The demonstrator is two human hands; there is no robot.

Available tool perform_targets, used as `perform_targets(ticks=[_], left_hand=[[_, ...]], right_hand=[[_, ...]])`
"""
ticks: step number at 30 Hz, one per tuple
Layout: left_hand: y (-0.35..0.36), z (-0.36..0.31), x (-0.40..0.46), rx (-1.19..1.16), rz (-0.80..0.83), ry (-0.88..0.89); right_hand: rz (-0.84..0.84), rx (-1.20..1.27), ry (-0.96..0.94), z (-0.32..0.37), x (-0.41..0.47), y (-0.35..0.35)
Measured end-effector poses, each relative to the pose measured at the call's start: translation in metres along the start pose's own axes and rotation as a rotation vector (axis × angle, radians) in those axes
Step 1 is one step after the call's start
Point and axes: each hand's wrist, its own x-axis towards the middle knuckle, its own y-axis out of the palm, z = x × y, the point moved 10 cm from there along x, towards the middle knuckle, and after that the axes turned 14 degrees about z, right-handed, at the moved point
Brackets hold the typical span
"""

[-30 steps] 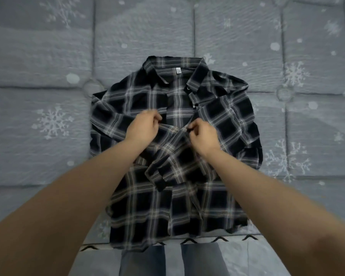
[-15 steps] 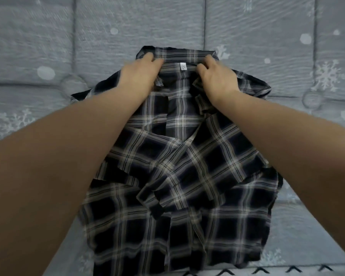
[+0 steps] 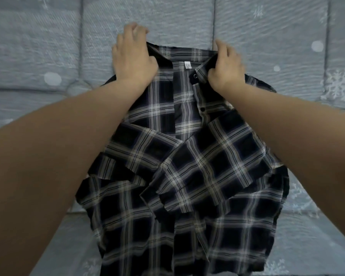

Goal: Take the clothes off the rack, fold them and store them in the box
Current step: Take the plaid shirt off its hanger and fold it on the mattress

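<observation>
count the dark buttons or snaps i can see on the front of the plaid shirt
2. A ring-shaped snap sits at the collar of the black-and-white plaid shirt, beside the right hand; a dark round button lies below it. Folded sleeves may hide more.

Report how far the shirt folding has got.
Done: the plaid shirt lies on the quilted bed cover, sleeves crossed over its front. In hand: left hand and right hand hold the collar. Left: folding it, then boxing; no box in view.

A grey quilted mattress (image 3: 48,56) printed with white snowflakes (image 3: 339,84).
</observation>
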Motion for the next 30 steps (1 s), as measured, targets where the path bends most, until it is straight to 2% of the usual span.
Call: perform_targets(ticks=[3, 6, 9, 11, 15, 22, 24, 30], left_hand=[[0.015, 0.027, 0.006, -0.081, 0.105, -0.158], [0.024, 0.034, 0.012, -0.133, 0.176, -0.155], [0.03, 0.04, 0.018, -0.271, 0.223, -0.194], [0.034, 0.045, 0.019, -0.376, 0.235, -0.242], [0.037, 0.049, 0.025, -0.449, 0.222, -0.257], [0.04, 0.049, 0.028, -0.425, 0.335, -0.222], [0.03, 0.044, 0.029, -0.42, 0.298, -0.175], [-0.025, 0.02, 0.021, -0.307, 0.08, -0.063]], right_hand=[[0.032, -0.021, -0.081, -0.002, 0.005, 0.001], [-0.029, -0.154, -0.234, 0.01, 0.003, -0.01], [0.008, -0.238, -0.331, 0.019, 0.005, -0.006], [-0.016, -0.168, -0.304, 0.017, 0.01, -0.009], [-0.124, 0.157, -0.091, 0.0, 0.026, -0.025], [0.091, 0.085, 0.156, -0.018, 0.033, -0.005], [0.09, 0.076, 0.155, -0.018, 0.03, -0.014], [-0.133, 0.047, -0.016, 0.002, 0.006, -0.066]])
